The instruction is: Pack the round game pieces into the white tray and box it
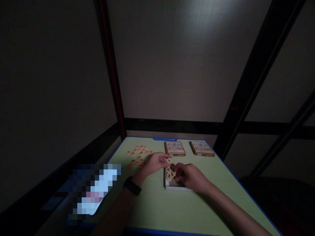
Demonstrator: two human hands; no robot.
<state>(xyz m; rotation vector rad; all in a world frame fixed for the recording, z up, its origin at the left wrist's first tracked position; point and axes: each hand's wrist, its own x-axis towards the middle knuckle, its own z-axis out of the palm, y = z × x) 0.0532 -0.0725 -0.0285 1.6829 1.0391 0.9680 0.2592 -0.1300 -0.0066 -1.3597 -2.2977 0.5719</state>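
Note:
Between the thumb and fingers of my left hand (156,162) is a round wooden xiangqi piece (169,161) with a dark character, held at the far left corner of a shallow white box (178,188). My right hand (190,176) reaches into that box, fingers pinched on a xiangqi piece (174,178), partly hidden by the fingertips. More dark-marked pieces (168,177) sit along the box's left side. Left of my left hand, several red-marked xiangqi pieces (141,152) lie loosely spread on the table, a few dark-marked ones (139,157) among them.
Two flat printed boxes, a left one (175,148) and a right one (202,148), lie at the back of the pale green table (157,209) with blue edging. A blurred-out bright screen (98,193) stands at the left edge. Walls rise behind and at the left.

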